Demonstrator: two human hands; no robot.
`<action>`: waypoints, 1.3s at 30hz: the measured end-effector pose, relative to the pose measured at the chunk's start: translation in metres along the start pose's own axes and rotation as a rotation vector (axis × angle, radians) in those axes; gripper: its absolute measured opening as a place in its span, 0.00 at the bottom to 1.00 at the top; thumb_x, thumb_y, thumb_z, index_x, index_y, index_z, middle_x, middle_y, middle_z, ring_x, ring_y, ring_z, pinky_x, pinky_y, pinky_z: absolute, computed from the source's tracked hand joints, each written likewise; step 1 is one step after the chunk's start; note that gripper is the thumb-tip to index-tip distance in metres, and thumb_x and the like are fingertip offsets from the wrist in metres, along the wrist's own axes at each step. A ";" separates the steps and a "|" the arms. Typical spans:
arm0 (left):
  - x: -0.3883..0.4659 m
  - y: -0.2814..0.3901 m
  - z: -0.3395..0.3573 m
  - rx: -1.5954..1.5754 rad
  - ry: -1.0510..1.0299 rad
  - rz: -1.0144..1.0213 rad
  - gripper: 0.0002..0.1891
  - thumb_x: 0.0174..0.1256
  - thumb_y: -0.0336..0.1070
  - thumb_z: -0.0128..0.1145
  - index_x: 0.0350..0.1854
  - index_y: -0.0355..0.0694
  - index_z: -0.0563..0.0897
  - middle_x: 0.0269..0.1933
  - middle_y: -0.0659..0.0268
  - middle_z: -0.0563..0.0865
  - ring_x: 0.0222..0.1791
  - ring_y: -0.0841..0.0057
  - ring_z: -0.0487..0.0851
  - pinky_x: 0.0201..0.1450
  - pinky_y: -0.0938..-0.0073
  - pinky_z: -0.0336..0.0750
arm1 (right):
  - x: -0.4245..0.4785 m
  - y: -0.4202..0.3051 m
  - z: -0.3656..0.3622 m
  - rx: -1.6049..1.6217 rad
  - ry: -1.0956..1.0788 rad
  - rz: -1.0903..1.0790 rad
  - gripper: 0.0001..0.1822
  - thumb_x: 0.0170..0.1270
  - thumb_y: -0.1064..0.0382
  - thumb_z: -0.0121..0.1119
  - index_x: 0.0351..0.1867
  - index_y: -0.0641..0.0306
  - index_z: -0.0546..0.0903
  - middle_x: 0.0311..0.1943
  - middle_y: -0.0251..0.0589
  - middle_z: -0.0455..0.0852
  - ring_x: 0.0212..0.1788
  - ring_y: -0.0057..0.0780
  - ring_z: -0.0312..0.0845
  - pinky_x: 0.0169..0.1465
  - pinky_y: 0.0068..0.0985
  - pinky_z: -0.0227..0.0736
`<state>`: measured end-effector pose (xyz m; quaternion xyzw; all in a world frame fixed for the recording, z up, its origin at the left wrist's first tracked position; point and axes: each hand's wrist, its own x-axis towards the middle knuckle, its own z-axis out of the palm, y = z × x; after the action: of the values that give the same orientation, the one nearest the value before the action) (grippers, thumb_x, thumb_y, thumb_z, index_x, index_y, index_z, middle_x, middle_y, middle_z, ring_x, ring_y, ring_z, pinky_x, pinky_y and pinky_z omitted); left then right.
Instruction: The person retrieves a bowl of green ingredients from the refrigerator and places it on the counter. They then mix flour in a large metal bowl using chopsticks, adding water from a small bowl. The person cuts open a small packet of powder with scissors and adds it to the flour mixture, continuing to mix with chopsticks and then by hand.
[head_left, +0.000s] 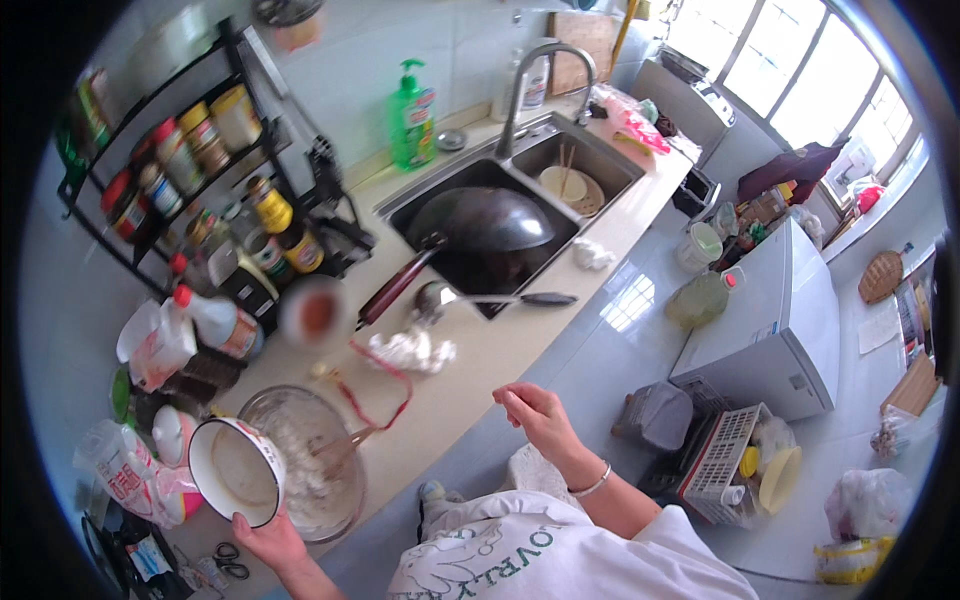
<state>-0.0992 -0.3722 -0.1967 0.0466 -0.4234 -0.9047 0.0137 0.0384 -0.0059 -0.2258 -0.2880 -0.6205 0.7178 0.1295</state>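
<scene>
My left hand (274, 541) grips the rim of a white enamel bowl (225, 469), tilted so that its inside faces up towards me; a little pale residue shows in it. Behind and beside this bowl stands a large clear mixing bowl (349, 499) on the counter, partly covered by it. Lumpy, floury dough (296, 442) fills part of the mixing bowl. Wooden chopsticks (345, 442) lean in the dough and over the rim. My right hand (536, 416) hovers in front of the counter edge with loosely curled fingers, holding nothing. A bracelet circles that wrist.
A wok (480, 217) lies upside down over the sink (517, 296), its handle reaching onto the counter. Nearby are a metal ladle (431, 300), crumpled tissue (412, 351) and a red cord (405, 382). Bottles crowd the black rack (142, 262). Scissors (231, 561) lie at the near left.
</scene>
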 end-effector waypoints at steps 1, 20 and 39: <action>-0.011 -0.019 0.030 -0.045 -0.005 -0.004 0.36 0.59 0.52 0.51 0.67 0.38 0.61 0.66 0.57 0.68 0.63 0.60 0.69 0.56 0.54 0.69 | 0.001 -0.003 -0.026 -0.006 0.009 -0.021 0.14 0.69 0.59 0.54 0.44 0.70 0.81 0.31 0.30 0.81 0.31 0.14 0.70 0.34 0.16 0.68; -0.066 -0.360 0.433 0.241 -0.348 -0.717 0.19 0.59 0.46 0.56 0.45 0.36 0.78 0.37 0.59 0.85 0.31 0.68 0.84 0.40 0.65 0.78 | 0.224 -0.076 -0.366 -0.013 0.143 -0.187 0.09 0.68 0.64 0.53 0.39 0.67 0.82 0.23 0.30 0.79 0.22 0.12 0.67 0.25 0.12 0.61; 0.064 -0.620 0.637 0.581 -0.255 -0.790 0.16 0.58 0.42 0.61 0.43 0.36 0.78 0.36 0.63 0.85 0.30 0.77 0.85 0.31 0.79 0.77 | 0.738 -0.164 -0.459 -0.386 -0.286 -0.097 0.17 0.70 0.54 0.50 0.41 0.68 0.82 0.31 0.36 0.83 0.29 0.19 0.75 0.34 0.19 0.70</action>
<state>-0.2148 0.5084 -0.2718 0.0942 -0.6057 -0.6842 -0.3951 -0.3168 0.8015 -0.2833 -0.1726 -0.7715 0.6121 0.0173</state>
